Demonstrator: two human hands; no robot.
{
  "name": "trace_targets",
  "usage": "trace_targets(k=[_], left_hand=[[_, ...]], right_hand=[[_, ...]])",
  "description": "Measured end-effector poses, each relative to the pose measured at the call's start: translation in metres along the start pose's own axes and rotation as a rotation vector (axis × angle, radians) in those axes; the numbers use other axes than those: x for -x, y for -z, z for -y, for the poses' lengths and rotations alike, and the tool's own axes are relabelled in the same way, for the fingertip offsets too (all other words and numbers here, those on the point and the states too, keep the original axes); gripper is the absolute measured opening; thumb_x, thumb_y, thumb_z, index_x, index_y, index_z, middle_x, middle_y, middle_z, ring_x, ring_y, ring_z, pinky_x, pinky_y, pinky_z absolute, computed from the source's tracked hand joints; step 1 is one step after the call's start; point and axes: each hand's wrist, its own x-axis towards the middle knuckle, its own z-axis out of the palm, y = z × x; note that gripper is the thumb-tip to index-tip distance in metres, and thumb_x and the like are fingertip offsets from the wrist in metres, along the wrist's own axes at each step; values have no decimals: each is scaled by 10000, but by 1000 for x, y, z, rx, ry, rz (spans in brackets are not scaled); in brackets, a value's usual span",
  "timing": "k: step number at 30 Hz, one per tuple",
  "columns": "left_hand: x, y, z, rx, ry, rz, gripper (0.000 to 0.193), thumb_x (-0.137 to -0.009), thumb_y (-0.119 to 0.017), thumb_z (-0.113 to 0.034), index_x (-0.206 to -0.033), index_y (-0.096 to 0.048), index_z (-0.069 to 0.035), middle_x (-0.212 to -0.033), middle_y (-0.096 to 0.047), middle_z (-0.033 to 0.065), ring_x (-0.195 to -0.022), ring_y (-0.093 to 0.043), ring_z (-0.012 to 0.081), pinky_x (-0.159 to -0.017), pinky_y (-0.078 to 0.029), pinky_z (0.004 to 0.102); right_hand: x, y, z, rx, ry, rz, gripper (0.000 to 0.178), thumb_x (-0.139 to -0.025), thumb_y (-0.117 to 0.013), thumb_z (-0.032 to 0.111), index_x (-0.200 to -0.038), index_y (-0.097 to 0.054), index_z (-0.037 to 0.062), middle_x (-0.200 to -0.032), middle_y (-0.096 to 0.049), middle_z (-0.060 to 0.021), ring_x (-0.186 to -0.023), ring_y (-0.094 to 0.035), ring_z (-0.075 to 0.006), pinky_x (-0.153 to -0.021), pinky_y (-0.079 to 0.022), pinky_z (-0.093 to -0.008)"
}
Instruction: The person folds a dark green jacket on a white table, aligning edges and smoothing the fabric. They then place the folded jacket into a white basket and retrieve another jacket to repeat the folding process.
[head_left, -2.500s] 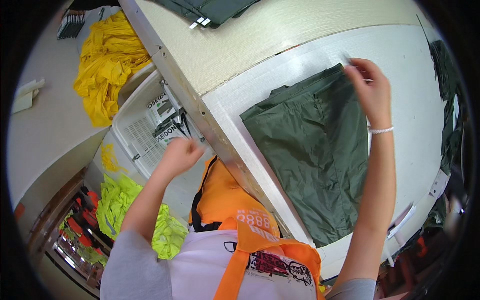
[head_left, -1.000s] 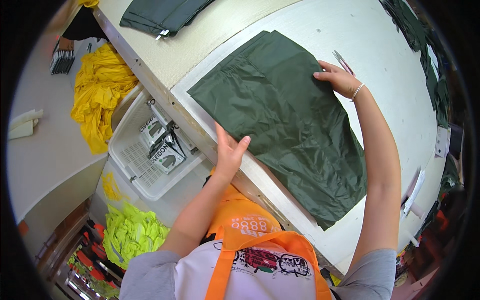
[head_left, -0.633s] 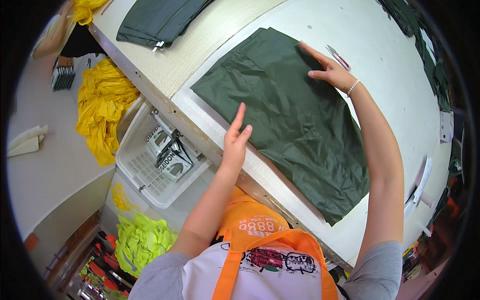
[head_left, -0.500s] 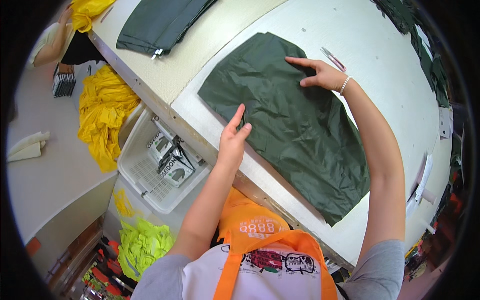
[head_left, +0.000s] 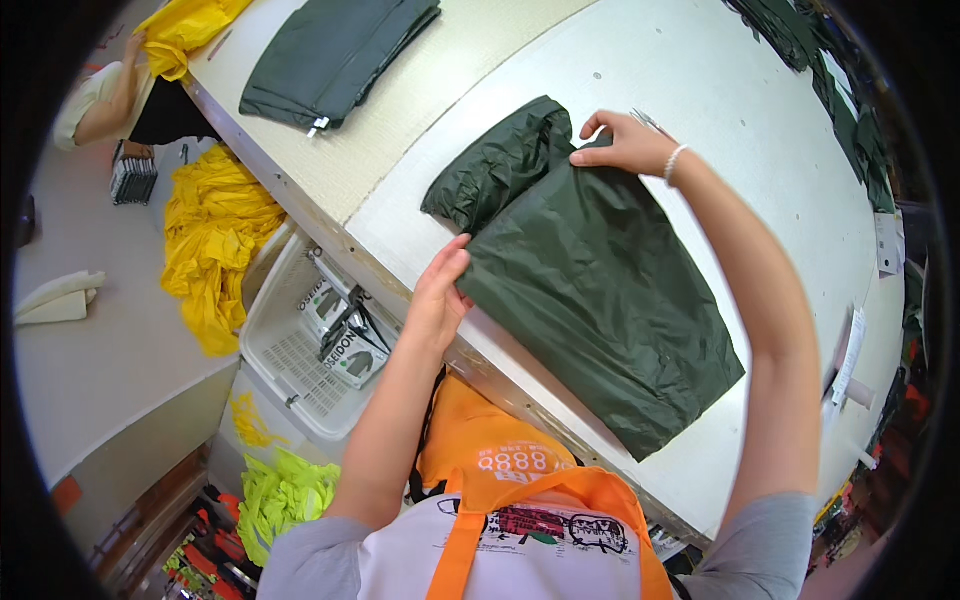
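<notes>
In the head view, your left grip [head_left: 440,290] is closed on the near edge of a dark green garment [head_left: 610,290], thumb and fingers pinching the cloth. Your right grip [head_left: 630,145] grasps the far end of the same fold, thumb lying over the fabric, with a beaded bracelet [head_left: 675,165] at the wrist. The garment lies on the white desk [head_left: 790,200] in front of you, its upper part bunched beyond the straight fold that runs between your hands. Small scissors [head_left: 648,122] show just beyond your right grip, partly hidden by it. Farther up the desk, to your left, lies a folded stack of dark green cloth [head_left: 335,60] with white tags. Below the desk edge on your left, a white basket [head_left: 275,375] holds printed packages [head_left: 345,340], beside a yellow cloth heap [head_left: 215,240]. At upper left, another person's arm [head_left: 112,108] reaches to yellow fabric [head_left: 190,35].
</notes>
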Motion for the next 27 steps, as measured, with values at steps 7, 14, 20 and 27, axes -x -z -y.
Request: trace_targets(k=[7, 14, 20, 27], left_hand=[[-10, 53, 20, -653, -468, -56, 264, -843, -599, -24, -1104, -559, -42, -1115, -599, 103, -949, -557, 143, -835, -438, 284], [-71, 54, 20, -552, -568, -78, 81, -861, -573, -4, -872, -493, -13, -1180, -573, 161, -1031, -540, 156, -883, -432, 276], [-66, 27, -18, -985, -873, -89, 459, -778, -676, -86, -1188, -480, -24, -1324, -459, 197, -1226, -441, 267, -1027, -334, 356], [-90, 13, -76, -1839, -871, 435, 743, -673, -704, -177, -1365, -433, -194, -1485, -307, 28, -1384, -219, 325, -1110, -167, 549]], right_hand=[[-24, -17, -48, -300, -97, -59, 435, -806, -681, 483, -802, -656, 48, -747, -601, -11, -693, -525, -95, -676, -440, -251], [-25, -29, -53, -420, -44, -353, 398, -851, -664, 407, -729, -595, 34, -640, -505, 35, -600, -428, -59, -574, -384, -230], [-25, -21, -67, -626, -19, -5, 395, -875, -583, 340, -1135, -592, 42, -1044, -597, -48, -979, -532, -120, -893, -413, -271], [-20, -37, -71, -626, -16, -80, 361, -853, -651, 399, -992, -641, 67, -900, -611, 0, -818, -530, -98, -774, -442, -267]])
